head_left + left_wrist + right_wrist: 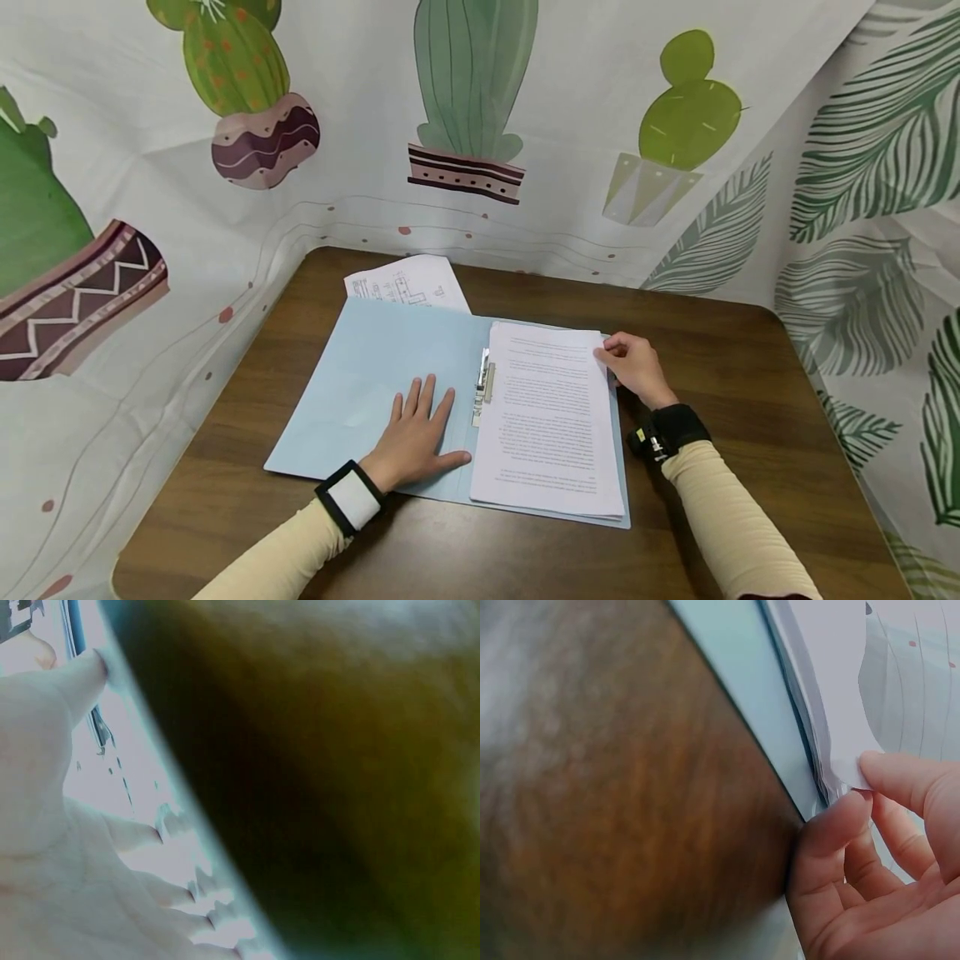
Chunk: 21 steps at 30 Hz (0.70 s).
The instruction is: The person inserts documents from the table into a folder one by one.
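A light blue folder (337,375) lies spread on the table, with a stack of printed paper (551,417) on its right side. Beside the stack's left edge is a metal clip (487,383) at the folder's spine. My left hand (416,437) rests flat on the folder's left cover, fingers spread and straight. At the stack's upper right corner, my right hand (636,367) pinches paper between thumb and fingers. In the right wrist view the corner of the paper (847,761) bends up at the thumb, and the sheets below show as a layered edge.
Another printed sheet (408,283) sticks out from behind the folder's top left edge. The brown wooden table (720,375) has rounded corners. A white cloth (360,175) printed with cacti and leaves hangs behind and around it.
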Available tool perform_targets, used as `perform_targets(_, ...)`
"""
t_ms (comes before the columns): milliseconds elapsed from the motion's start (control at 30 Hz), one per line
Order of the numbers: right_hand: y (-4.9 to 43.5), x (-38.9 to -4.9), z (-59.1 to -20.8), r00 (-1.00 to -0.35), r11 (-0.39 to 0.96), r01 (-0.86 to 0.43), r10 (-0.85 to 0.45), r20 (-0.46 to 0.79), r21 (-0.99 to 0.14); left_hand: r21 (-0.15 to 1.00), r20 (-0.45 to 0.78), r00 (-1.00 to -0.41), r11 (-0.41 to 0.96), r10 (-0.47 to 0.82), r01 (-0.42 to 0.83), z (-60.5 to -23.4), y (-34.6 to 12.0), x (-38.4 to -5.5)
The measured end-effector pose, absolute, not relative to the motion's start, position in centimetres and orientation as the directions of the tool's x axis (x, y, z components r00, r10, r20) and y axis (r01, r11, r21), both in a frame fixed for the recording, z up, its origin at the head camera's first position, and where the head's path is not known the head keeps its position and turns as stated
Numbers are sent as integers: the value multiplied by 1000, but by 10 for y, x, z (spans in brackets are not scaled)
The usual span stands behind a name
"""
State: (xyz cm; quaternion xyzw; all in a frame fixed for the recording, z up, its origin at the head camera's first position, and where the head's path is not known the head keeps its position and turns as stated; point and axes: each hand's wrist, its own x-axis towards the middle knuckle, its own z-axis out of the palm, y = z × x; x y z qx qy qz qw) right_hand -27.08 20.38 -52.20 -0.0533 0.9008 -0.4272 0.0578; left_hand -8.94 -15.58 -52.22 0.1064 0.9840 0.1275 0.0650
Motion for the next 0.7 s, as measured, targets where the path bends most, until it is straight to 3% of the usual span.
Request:
perform_targets(333,200,-271,-525,-986,729,-125,-167,3,-673,298,-106,-966,934,237,197,-514,-153,-88)
perform_targets(700,196,-264,-519,-982,784,-131,-186,-27,-607,283,-104,-966,938,236,199,-509,-148,-86)
